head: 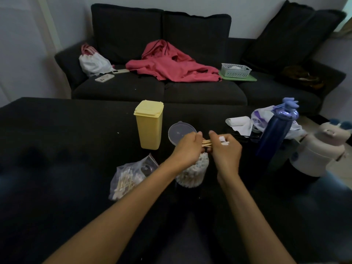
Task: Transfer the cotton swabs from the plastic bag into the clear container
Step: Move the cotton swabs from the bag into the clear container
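Observation:
Both my hands hold one small bundle of cotton swabs [207, 143] level, just above the clear container [192, 172]. My left hand [187, 148] grips the wooden stems at one end. My right hand [225, 149] grips the other end, where white tips stick out between its fingers. The clear container stands on the dark surface, packed with upright swabs, and my left hand partly covers it. The plastic bag [129, 178] lies to its left, open, with several swabs inside.
The container's clear round lid [178, 132] lies behind my hands, next to a yellow lidded box [149, 124]. At the right stand a blue bottle [276, 134], white paper, a plastic bag and a cream bottle [320, 151]. Behind is a dark sofa with a red garment [171, 63].

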Demonstrator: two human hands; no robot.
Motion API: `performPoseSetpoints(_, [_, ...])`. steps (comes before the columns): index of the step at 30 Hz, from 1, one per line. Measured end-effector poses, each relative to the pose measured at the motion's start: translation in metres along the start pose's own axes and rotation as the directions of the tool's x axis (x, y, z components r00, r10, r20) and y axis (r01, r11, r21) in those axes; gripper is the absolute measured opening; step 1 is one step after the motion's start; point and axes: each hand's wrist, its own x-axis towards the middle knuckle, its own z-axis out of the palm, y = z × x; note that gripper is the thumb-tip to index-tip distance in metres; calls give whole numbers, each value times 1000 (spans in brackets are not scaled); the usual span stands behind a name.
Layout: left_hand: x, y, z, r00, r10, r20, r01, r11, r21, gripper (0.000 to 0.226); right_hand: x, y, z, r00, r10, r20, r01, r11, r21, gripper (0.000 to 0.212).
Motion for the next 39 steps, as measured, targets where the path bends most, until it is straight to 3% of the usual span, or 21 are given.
performPoseSetpoints(1, [0,-2,0,999,41,-12,-40,998,54,34,1,0,-1,993,110,43,-112,992,56,11])
performPoseSetpoints(3, [-2,-5,-3,996,85,24,-87,992,94,33,1,-1,-2,978,184,99,-192,978,84,7])
performPoseSetpoints(5, [-4,-8,-14,996,89,23,-91,992,89,32,1,-2,-5,989,124,80,-129,990,60,10])
performPoseSetpoints(7, [-9,-12,-31,995,72,-64,-64,991,116,27,3,-3,-10,1000,6,30,-5,1000,-25,17])
performPoseSetpoints(9, [-13,-19,-53,999,-2,-36,12,965,262,22,4,-4,-14,997,-80,9,81,991,-107,20])
performPoseSetpoints(12, [-15,-28,-65,971,-198,138,91,829,552,77,5,-2,-17,990,-138,12,138,977,-161,17])
performPoseSetpoints(14, [-17,-33,-53,962,-233,144,93,773,628,96,4,0,-15,985,-171,21,172,965,-199,14])
performPoseSetpoints(16, [-11,-43,-39,968,-211,137,84,783,616,96,2,2,-12,980,-193,46,199,954,-225,15])
performPoseSetpoints(21, [-9,-62,-24,987,-93,127,43,935,351,89,0,3,-13,963,-241,121,266,919,-291,16])
performPoseSetpoints(24, [-25,-67,-18,997,72,-13,-64,940,334,86,-1,4,-13,952,-287,111,307,892,-332,18])
performPoseSetpoints(28, [-46,-67,-5,938,270,-217,-184,920,347,84,-10,6,-5,922,-380,76,379,846,-374,20])
performPoseSetpoints(33, [-61,-70,5,918,269,-292,-174,933,315,83,-30,13,9,874,-470,123,482,808,-340,24])
performPoseSetpoints(37, [-67,-87,-9,959,201,-200,-111,914,389,91,-35,14,12,848,-500,174,529,778,-338,22])
performPoseSetpoints(39, [-68,-92,-17,953,221,-209,-116,900,420,90,-37,11,11,878,-447,170,478,823,-307,20])
